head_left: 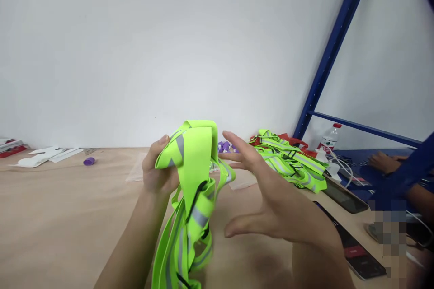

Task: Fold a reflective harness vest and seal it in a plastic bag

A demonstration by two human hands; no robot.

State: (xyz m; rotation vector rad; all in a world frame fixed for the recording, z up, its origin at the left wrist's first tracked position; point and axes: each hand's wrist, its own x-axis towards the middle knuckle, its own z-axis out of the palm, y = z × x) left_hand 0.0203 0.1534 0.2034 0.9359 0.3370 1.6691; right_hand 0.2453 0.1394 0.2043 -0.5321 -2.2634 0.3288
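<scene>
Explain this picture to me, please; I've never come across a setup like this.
There is no machine here: a head-worn camera looks forward and down at a person's bare hands. The left hand holds a bundle of green reflective straps. The right hand is open beside it; whether its fingertips touch is unclear. On the table lie a small purple object at left, and a pile of similar straps and a dark phone at right. Another person's hand shows far right.

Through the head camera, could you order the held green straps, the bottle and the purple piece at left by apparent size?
1. Held green straps, nearest the camera
2. Bottle
3. Purple piece
</scene>
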